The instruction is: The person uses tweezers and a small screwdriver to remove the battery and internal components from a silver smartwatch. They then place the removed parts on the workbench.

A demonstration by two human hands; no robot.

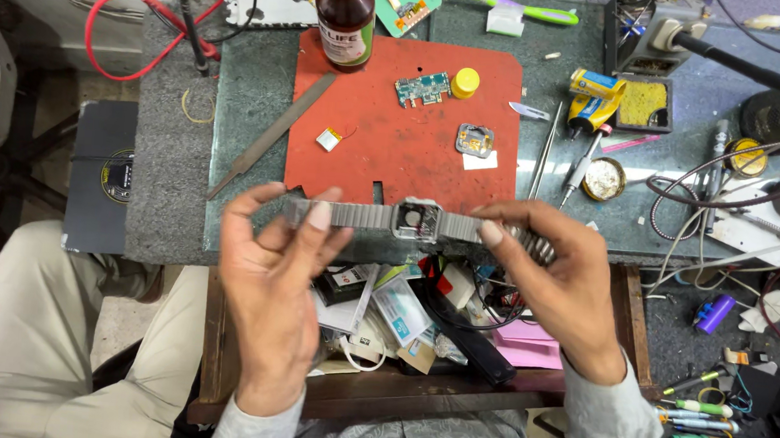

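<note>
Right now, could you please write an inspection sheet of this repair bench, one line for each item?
Surface: grey stone bench with red mat.
Job's things: smartwatch, back open, held by its grey straps over the bench edge.
Clutter: circuit board, small battery, brown bottle, metal file, tweezers.
Grippers: left hand pinches left strap; right hand grips right strap.
Cables: red lead; tangled wires at right.
Surroundings: open drawer, full of parts.

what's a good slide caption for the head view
Both hands hold an opened smartwatch by its metal band above a cluttered repair bench.
</note>
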